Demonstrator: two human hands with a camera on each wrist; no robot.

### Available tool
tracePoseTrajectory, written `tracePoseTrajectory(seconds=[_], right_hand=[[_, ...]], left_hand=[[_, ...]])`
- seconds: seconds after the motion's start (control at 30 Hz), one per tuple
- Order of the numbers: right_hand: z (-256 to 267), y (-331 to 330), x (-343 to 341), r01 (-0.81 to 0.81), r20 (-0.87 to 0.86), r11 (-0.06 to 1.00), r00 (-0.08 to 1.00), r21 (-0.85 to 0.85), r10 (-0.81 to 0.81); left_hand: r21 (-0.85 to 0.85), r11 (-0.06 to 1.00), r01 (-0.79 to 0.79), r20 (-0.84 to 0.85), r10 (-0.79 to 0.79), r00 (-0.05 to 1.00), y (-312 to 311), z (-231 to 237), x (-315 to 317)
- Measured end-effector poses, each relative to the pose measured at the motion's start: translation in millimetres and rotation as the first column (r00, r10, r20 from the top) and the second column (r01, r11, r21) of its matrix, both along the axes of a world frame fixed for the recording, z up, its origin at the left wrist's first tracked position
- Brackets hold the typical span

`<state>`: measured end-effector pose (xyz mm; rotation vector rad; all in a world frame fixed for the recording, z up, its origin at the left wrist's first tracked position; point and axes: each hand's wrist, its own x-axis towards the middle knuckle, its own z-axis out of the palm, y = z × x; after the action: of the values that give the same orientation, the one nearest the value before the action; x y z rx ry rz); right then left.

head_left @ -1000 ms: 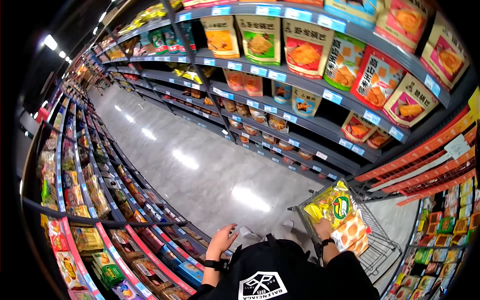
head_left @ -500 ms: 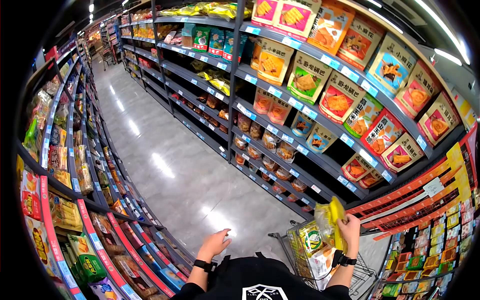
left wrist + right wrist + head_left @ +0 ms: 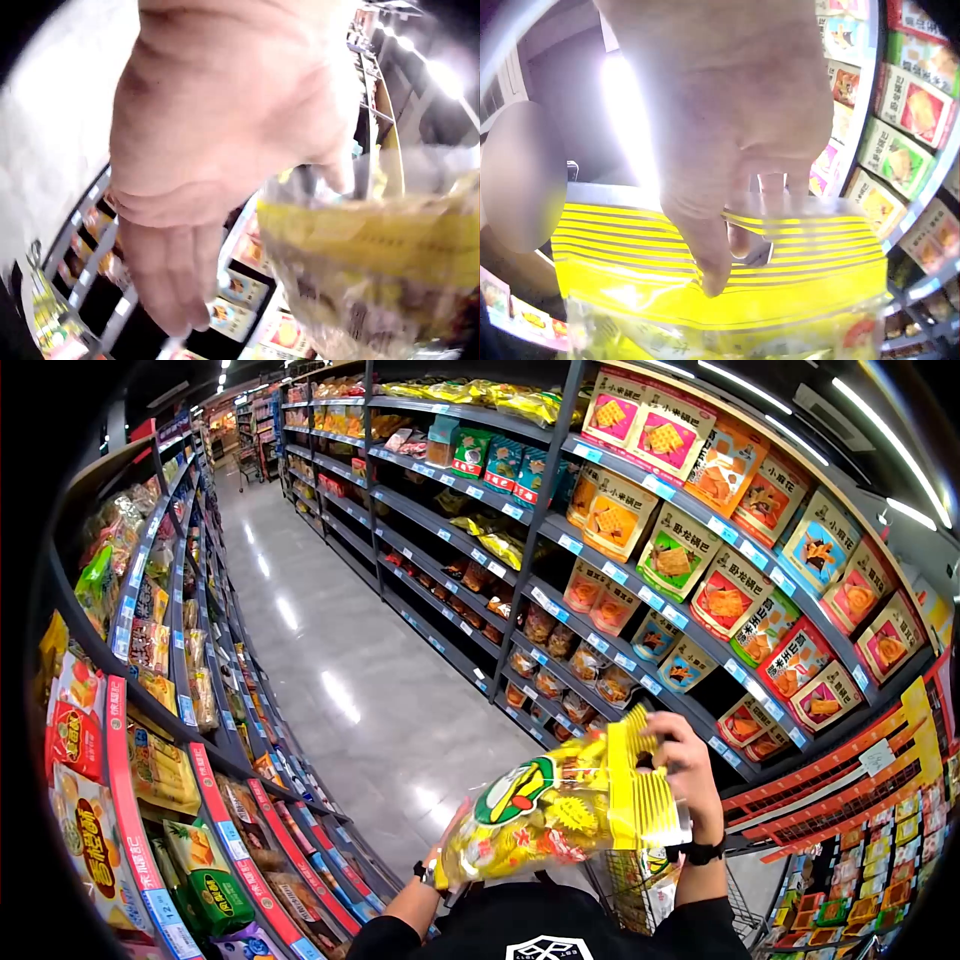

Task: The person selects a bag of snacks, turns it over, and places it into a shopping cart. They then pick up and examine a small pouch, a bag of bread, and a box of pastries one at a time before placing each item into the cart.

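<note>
A large yellow-and-clear snack bag (image 3: pixel 545 805) is held sideways in front of the body. My right hand (image 3: pixel 688 770) pinches its striped end; in the right wrist view the thumb and fingers of the right hand (image 3: pixel 731 150) grip the striped yellow band (image 3: pixel 802 255). At the bag's other end is my left hand (image 3: pixel 450 845), mostly hidden behind it in the head view. The left wrist view shows the left hand (image 3: pixel 217 142) with fingers extended beside the bag (image 3: pixel 375 247); whether they touch it is unclear.
A wire cart (image 3: pixel 740 900) with a yellow package (image 3: pixel 640 885) stands below the right arm. Shelves of snack pouches (image 3: pixel 720 595) line the right side, packaged goods (image 3: pixel 205 840) the left. A grey aisle floor (image 3: pixel 340 710) runs between, with another cart (image 3: pixel 247 468) far off.
My right hand has lifted the yellow bag out of the cart and brought it leftward across the body. The left hand has come to the bag's far end. The view has turned.
</note>
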<state>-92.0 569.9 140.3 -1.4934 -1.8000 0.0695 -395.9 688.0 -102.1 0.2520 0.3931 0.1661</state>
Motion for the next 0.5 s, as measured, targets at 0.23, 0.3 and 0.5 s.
tracePoseTrajectory(seconds=[0.23, 0.3, 0.5], right_hand=[[-39, 77, -22, 0.214, -0.547, 0.958, 0.834, 0.190, -0.078], [-111, 89, -7, 0.125, -0.930, 0.991, 0.367, 0.056, 0.006], [-188, 102, -93, -0.425, -0.967, 0.898, -0.256, 0.110, -0.003]], left_hand=[[0.041, 0.901, -0.433, 0.149, 0.423, 0.894, 7, -47, -12], [0.042, 0.788, -0.614, 0.098, 0.609, 0.787, 13, -16, -15], [0.329, 0.529, -0.782, 0.110, 0.801, 0.588, 38, 15, 3]])
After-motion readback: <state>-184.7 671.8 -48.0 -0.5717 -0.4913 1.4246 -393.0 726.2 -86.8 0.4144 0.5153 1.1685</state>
